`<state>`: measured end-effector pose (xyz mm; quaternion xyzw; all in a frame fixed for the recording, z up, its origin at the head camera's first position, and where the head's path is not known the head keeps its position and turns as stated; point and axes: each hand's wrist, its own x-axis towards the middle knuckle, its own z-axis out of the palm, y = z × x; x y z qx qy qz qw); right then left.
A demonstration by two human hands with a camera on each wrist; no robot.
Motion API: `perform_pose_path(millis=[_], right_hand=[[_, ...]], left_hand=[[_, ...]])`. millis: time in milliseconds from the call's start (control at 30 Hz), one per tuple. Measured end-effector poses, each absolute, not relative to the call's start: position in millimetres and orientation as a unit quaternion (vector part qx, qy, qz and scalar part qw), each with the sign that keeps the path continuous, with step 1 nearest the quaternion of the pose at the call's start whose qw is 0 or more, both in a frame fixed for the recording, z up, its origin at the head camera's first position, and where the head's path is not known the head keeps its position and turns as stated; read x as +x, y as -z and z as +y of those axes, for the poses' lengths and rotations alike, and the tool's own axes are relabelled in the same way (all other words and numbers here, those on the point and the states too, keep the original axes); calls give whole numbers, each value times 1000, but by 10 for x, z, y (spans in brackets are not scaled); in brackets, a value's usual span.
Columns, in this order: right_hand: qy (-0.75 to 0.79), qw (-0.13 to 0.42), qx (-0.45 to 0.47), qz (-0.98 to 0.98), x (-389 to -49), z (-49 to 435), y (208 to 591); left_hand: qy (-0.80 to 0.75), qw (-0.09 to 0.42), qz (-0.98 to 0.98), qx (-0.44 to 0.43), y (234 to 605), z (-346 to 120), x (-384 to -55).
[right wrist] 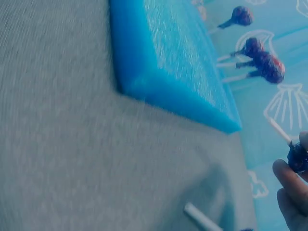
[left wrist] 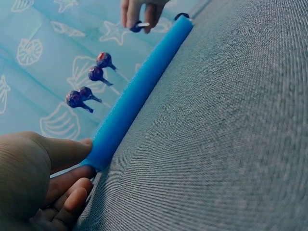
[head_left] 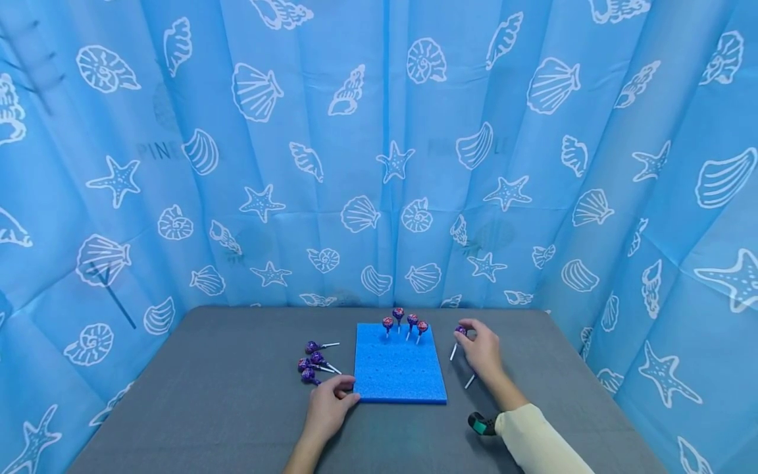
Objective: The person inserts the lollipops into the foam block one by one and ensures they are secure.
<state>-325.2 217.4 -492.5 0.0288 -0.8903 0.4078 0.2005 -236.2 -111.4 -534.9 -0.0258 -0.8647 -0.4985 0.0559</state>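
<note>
A blue foam board [head_left: 399, 370] lies on the grey table, and several purple-red lollipops [head_left: 412, 320] stand upright along its back part. My left hand [head_left: 328, 409] grips the board's near left corner between thumb [left wrist: 72, 151] and index finger. Right of the board, my right hand [head_left: 484, 355] pinches a purple-wrapped lollipop [right wrist: 298, 156] by its candy head. Its white stick [head_left: 453, 352] slants downward in the head view. Beneath that hand lies another white stick [head_left: 470, 380], its other end hidden by the hand.
Left of the board, several purple lollipops [head_left: 312, 347] lie on the table [head_left: 249, 395], close to my left fingers. A black and green device [head_left: 482, 424] sits at my right wrist. A blue shell-print curtain [head_left: 379, 164] hangs behind the table.
</note>
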Motion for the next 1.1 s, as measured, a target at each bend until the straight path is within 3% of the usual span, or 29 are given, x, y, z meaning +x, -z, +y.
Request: perform_pose_path(millis=[367,1100], right_hand=[[-426,244,42,-870,-3320,1964,4888],[-480,240,29,-844,-3340,1696,5042]], left_hand=[[500,59,-864,-25,5344,-1117,-2371],[500,60,-864,-24,5342,-1121,-2352]])
